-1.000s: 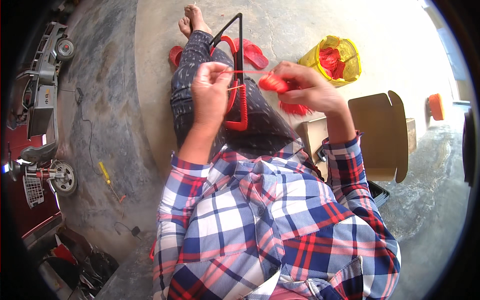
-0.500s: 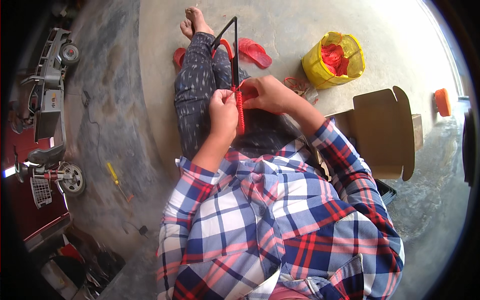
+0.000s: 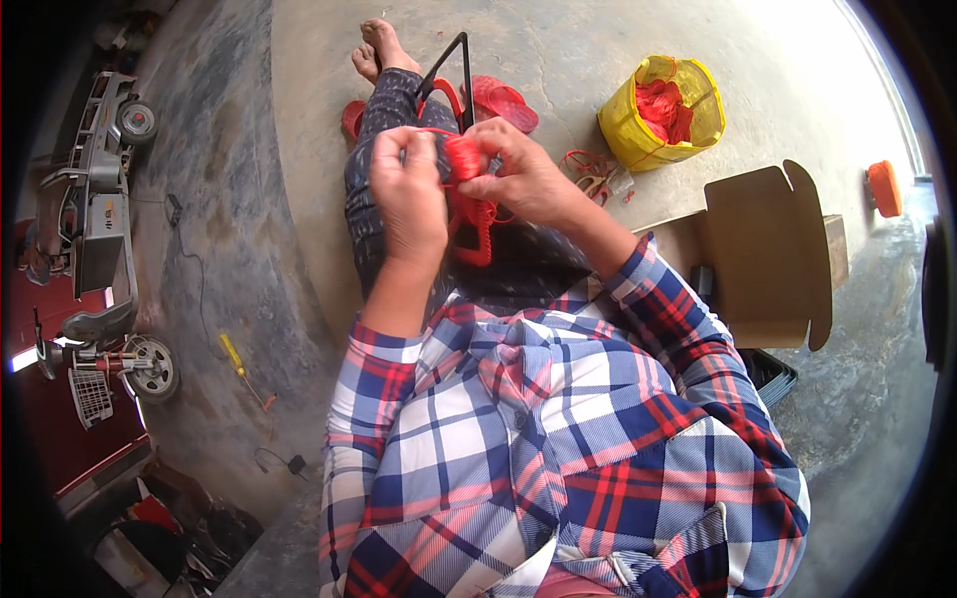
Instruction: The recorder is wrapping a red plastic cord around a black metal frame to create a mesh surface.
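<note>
My right hand (image 3: 523, 177) grips a small wound bundle of red cord (image 3: 463, 159) between thumb and fingers. Close beside it, my left hand (image 3: 409, 189) is closed in a pinch on a strand of the same cord, which runs over the top between both hands. Beneath them, across my lap, lies a black angular frame (image 3: 466, 75) with red cord wrapped round part of it. The tightly coiled red wrapping (image 3: 484, 244) shows below the bundle; my hands hide the middle of the frame.
At the upper right stands a yellow bag (image 3: 623, 125) with red material inside. Scissors (image 3: 595, 187) lie near it. An open cardboard box (image 3: 768, 254) is at my right. Red sandals (image 3: 505, 105) rest by my legs. A yellow-handled screwdriver (image 3: 231, 354) lies on the left floor.
Both hands have lifted from the wrapped frame and moved slightly up. The bundle of red cord has come into sight in my right hand. My left hand has shifted left.
</note>
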Action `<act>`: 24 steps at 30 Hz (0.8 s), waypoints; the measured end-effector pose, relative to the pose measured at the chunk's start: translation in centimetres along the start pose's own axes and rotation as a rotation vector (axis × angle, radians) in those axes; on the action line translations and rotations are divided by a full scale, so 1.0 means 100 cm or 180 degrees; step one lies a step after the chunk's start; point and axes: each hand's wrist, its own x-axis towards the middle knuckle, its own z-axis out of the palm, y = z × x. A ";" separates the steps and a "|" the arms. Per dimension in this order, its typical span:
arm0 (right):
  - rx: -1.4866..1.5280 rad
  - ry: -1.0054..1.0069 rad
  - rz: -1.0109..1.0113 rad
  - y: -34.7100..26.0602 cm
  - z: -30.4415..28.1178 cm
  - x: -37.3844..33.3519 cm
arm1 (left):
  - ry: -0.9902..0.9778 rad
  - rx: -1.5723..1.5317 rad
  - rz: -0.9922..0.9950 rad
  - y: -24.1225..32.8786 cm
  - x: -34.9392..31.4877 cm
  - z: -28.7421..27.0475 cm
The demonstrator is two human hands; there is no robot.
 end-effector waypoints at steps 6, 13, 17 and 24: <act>0.2900 0.1260 0.0839 -0.018 -0.069 -0.001 | -0.0470 0.0454 -0.1100 -0.020 0.008 -0.026; 0.3127 0.1872 0.0459 0.010 -0.161 -0.019 | -0.0643 0.0289 -0.0878 -0.058 0.011 -0.023; 0.1769 0.1067 0.1640 0.009 -0.086 -0.033 | -0.0542 0.0178 -0.0925 -0.069 0.011 -0.017; 0.1480 0.0151 0.2193 0.005 -0.033 -0.024 | -0.1176 -0.0423 -0.1648 -0.075 0.020 -0.020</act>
